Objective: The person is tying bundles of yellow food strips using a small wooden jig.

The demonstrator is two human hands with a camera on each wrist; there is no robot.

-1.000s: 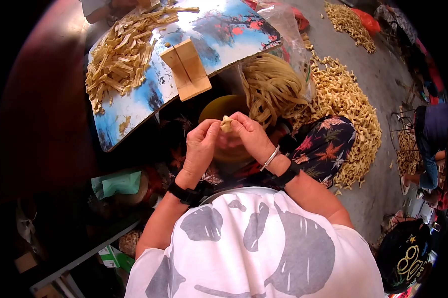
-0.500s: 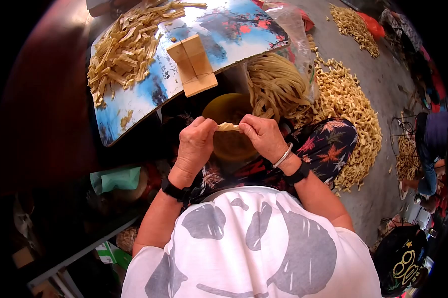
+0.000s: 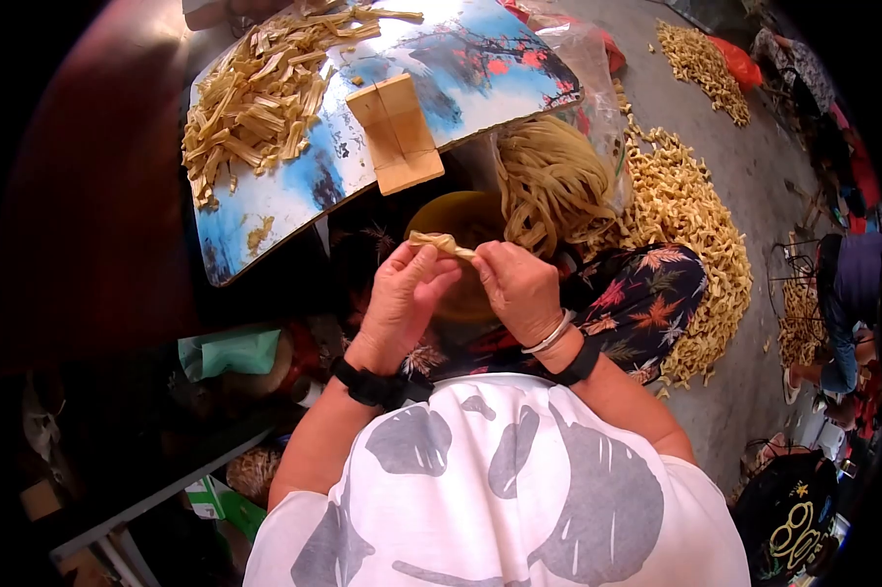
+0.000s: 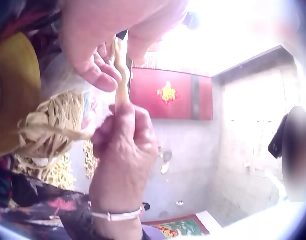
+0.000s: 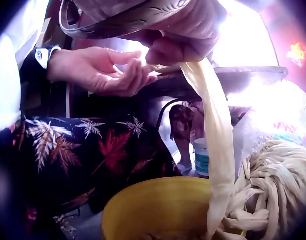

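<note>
In the head view a short twisted length of a pale tan, flat, soft strip (image 3: 443, 245) spans my two hands, over a yellow bowl (image 3: 451, 207). My left hand (image 3: 402, 298) holds its left part under the thumb, the other fingers loosely bent. My right hand (image 3: 521, 293), with a bracelet at the wrist, pinches the strip's right part between thumb and curled fingers. From that grip a long flat strip (image 5: 218, 145) hangs down past the bowl's rim in the right wrist view. A bundle of similar strips (image 3: 553, 176) lies in a clear plastic bag (image 3: 597, 93) right beside the bowl.
A low painted table (image 3: 294, 210) stands ahead, bearing a heap of short cut strips (image 3: 255, 108) and a slotted wooden block (image 3: 397, 137). To the right, a big pile of small knotted pieces (image 3: 690, 225) covers the floor beside my knee (image 3: 646, 289). Another person (image 3: 847, 293) is far right.
My hands were close together at a small bunched piece, then drew apart with it stretched between them. Now the left hand has turned palm-up with looser fingers, and the strip slants across.
</note>
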